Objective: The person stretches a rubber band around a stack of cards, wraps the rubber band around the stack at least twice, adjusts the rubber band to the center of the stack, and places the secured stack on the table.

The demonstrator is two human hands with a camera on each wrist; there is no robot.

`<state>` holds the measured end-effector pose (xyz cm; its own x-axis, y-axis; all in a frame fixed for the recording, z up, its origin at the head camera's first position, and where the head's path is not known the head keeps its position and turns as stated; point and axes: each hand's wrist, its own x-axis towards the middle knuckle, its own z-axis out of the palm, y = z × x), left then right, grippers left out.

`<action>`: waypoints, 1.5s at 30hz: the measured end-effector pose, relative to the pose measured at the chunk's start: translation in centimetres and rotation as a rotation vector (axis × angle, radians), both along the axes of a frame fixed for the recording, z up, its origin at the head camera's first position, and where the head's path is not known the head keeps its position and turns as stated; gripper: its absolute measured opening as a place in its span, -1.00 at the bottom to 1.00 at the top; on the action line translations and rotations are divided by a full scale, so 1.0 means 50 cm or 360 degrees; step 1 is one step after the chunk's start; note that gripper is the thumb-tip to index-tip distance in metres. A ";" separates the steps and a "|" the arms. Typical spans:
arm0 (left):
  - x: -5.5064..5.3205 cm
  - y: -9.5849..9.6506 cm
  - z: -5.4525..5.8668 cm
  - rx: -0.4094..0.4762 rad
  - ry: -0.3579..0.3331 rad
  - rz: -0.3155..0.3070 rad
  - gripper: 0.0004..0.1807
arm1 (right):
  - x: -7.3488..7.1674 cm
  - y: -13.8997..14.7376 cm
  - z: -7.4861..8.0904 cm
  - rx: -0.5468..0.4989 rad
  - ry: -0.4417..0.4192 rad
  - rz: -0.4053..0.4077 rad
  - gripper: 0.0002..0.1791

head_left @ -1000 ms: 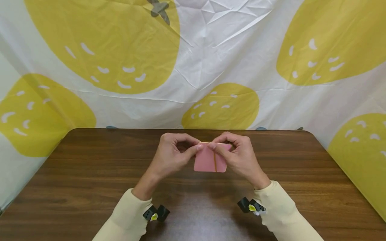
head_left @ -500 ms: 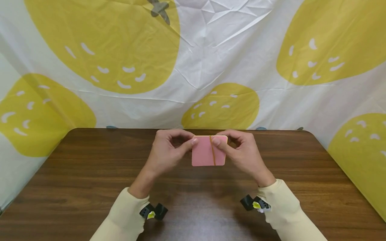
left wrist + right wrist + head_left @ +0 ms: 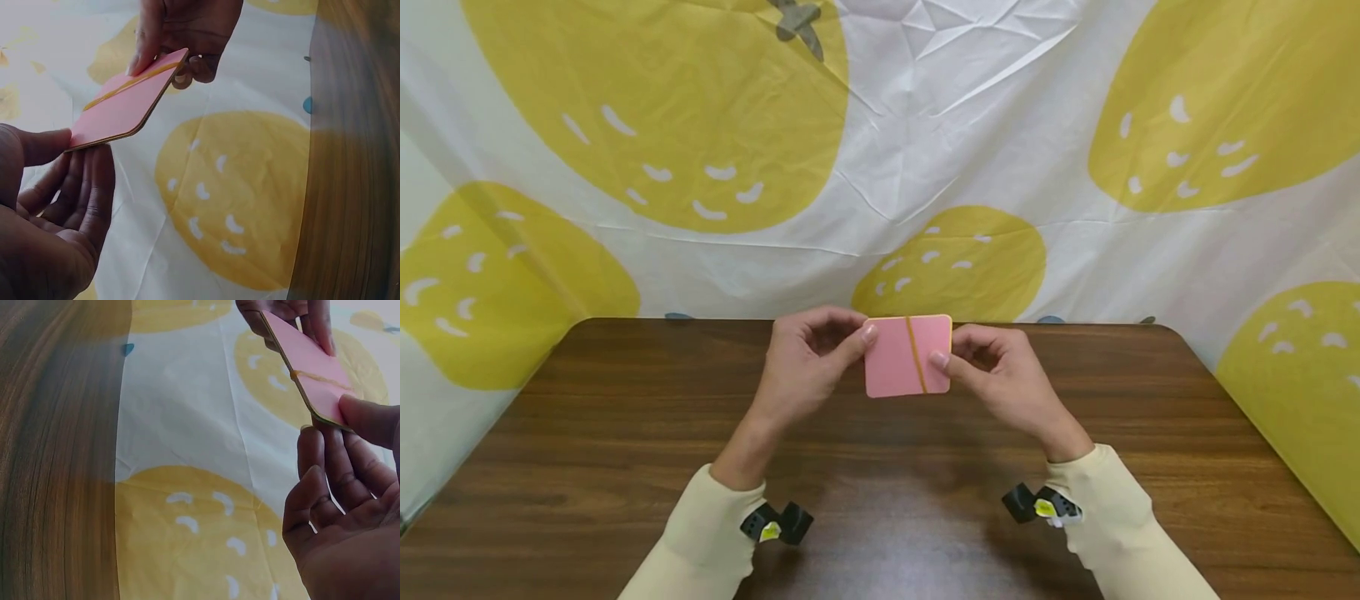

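A thin pink square card (image 3: 891,358) with rounded corners and a yellowish edge is held up over the far part of the table. Around it, slightly slanted and right of its middle, runs a tan rubber band (image 3: 917,354). My left hand (image 3: 805,358) pinches the card near its upper left corner, thumb on the pink face. On the other side, my right hand (image 3: 1007,375) pinches the lower right edge. In the left wrist view the card's edge (image 3: 134,130) looks dark and layered. The right wrist view shows the rubber band (image 3: 322,377) wrapping over the card's edge.
The dark brown wooden table (image 3: 880,517) spreads under both arms. Behind its far edge hangs a white cloth (image 3: 737,275) printed with large yellow fruit. Each sleeved wrist wears a small black camera, one on the left (image 3: 777,523) and one on the right (image 3: 1040,504).
Both hands have raised the card and shifted it slightly left, with its face turned more toward the head camera. My right thumb has moved from the top edge down to the lower right.
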<state>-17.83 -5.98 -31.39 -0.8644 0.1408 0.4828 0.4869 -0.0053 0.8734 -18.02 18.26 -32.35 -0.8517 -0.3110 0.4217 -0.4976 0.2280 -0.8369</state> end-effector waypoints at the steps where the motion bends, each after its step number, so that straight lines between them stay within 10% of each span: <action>1: 0.000 0.000 0.000 -0.0020 -0.0021 -0.0007 -0.87 | 0.000 0.000 0.000 -0.0003 0.0014 -0.0016 -0.97; 11: 0.000 -0.003 -0.006 -0.0419 -0.0154 -0.0214 -0.87 | 0.001 0.006 0.007 -0.0046 0.0053 -0.0130 -0.92; 45: 0.009 0.006 -0.004 -0.0247 -0.0033 -0.0079 -0.93 | 0.007 -0.011 -0.004 0.0063 -0.0225 0.0085 -0.93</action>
<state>-17.40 -5.68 -31.57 -0.8642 0.2550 0.4339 0.4712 0.1072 0.8755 -17.69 17.69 -32.57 -0.8835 -0.3714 0.2854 -0.3879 0.2386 -0.8903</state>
